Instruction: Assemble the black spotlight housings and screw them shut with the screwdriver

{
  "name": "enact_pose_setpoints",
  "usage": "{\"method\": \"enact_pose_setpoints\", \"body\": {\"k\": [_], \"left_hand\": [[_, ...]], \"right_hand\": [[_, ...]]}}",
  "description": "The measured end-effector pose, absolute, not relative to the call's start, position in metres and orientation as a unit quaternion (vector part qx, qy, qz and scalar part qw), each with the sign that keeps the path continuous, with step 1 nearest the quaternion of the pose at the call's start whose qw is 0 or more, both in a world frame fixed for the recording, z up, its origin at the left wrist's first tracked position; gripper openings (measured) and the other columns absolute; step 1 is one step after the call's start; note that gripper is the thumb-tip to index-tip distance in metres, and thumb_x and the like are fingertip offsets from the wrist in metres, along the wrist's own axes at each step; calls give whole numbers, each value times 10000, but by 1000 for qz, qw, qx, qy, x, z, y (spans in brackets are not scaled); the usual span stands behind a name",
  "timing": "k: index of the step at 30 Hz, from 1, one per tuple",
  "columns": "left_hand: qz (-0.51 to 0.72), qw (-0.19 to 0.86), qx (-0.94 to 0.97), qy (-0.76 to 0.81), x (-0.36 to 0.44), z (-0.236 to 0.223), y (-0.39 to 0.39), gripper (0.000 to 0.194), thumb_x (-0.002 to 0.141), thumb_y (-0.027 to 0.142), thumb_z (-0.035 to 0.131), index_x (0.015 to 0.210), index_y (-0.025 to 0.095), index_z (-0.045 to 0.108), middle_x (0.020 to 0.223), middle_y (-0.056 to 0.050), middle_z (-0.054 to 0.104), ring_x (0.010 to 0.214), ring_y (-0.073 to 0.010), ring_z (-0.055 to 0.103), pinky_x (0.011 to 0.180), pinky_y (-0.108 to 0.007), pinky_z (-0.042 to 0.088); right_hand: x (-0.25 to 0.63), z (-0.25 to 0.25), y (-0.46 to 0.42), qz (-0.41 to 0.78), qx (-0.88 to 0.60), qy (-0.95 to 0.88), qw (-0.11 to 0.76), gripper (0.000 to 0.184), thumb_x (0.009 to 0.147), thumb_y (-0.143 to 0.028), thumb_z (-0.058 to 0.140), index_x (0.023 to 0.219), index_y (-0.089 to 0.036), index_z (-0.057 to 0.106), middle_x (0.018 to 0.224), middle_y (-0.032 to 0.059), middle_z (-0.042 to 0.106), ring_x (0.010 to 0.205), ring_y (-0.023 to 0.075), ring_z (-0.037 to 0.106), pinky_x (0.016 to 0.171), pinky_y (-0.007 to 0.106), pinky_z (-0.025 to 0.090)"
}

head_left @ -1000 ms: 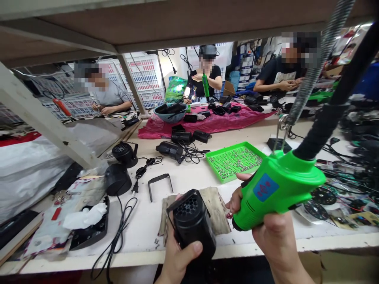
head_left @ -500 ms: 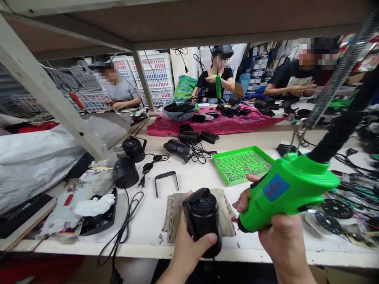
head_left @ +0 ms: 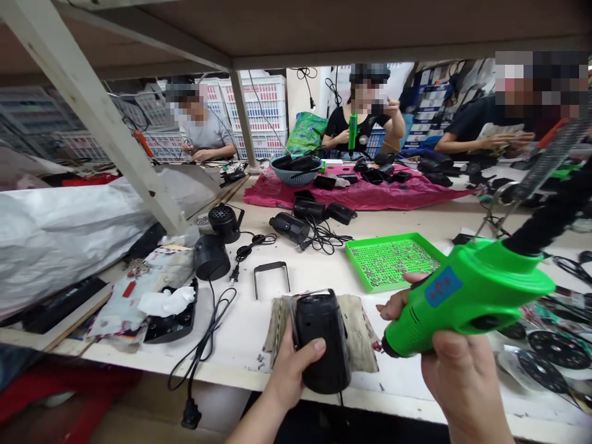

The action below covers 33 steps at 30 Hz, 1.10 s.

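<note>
A long white workbench (head_left: 231, 351) ran under a shelf, with a white woven sack (head_left: 69, 246) heaped along its left side and a pink cloth (head_left: 393, 200) spread on its far part, holding a blue basket (head_left: 291, 179) and black parts. Three co-workers sat beyond it, one (head_left: 365, 117) raising a green tool. Nearer lay a green tray (head_left: 356, 265) filled with small metal pieces, and two black housings (head_left: 211, 258) stood to the left, with a black power cord (head_left: 203, 345) trailing toward the bench edge. The person's right hand (head_left: 462, 376) was wrapped firmly around the body of a green power tool (head_left: 467, 296), whose tip pointed down and left, near but apart from the work. A black sleeve (head_left: 550, 216) rose from its back beside a coiled spring (head_left: 550, 157). The left hand (head_left: 296, 370) closed around a black cylindrical housing (head_left: 321, 345), thumb across its side, and held it upright over a worn folded cloth (head_left: 358, 327). Just behind lay a black U-shaped bracket (head_left: 271, 265).
</note>
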<state>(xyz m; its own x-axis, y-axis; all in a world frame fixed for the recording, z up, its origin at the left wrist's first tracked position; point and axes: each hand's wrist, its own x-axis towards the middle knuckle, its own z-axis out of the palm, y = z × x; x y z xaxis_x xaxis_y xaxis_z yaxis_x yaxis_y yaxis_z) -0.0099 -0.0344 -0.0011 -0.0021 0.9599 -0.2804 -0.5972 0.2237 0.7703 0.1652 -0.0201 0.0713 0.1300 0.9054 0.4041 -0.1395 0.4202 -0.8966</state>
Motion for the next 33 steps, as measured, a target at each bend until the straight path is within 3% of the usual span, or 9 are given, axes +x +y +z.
{"method": "enact_pose_setpoints", "body": {"k": [7,11,15,23,29,33], "left_hand": [[576,713,232,326,-13,-2,-36,567,577,339,826,1094,189,647,947,-75,738,873,-263,674,809,-380,522],[573,718,215,331,-12,0,-33,545,581,329,826,1079,188,653,959,-73,739,895,-265,670,829,-385,516],[572,712,208,350,-11,2,-33,513,597,330,811,1065,190,654,944,-62,732,906,-259,662,832,-367,506],[542,688,263,404,-7,5,-31,544,632,368,784,1115,196,602,1020,-73,707,1000,-285,622,884,-383,459],[540,644,346,418,0,8,-29,537,669,379,757,1126,176,565,1028,-76,697,983,-265,617,908,-378,444],[543,641,355,411,-1,7,-27,548,688,388,739,1153,178,539,1016,-63,685,988,-261,609,897,-368,440]], "right_hand": [[164,69,-14,352,-375,-536,670,531,761,-612,644,1117,-225,575,830,47,663,813,239,610,785,409,470],[160,75,-15,382,-383,-514,665,528,753,-603,658,1129,-247,556,824,48,639,813,252,600,646,380,504],[158,76,-15,410,-374,-499,666,553,735,-618,667,1140,-261,553,757,30,600,687,209,563,500,307,462],[142,97,-21,401,-321,-447,732,600,635,-725,676,1046,-293,604,577,-42,537,490,159,479,514,333,462],[121,112,-25,378,-240,-437,780,271,857,-502,593,1084,-356,568,530,-65,438,439,149,410,470,303,409],[111,105,-19,365,-238,-478,763,391,847,-637,489,1093,-342,559,567,-52,472,465,166,438,490,326,417]]}}
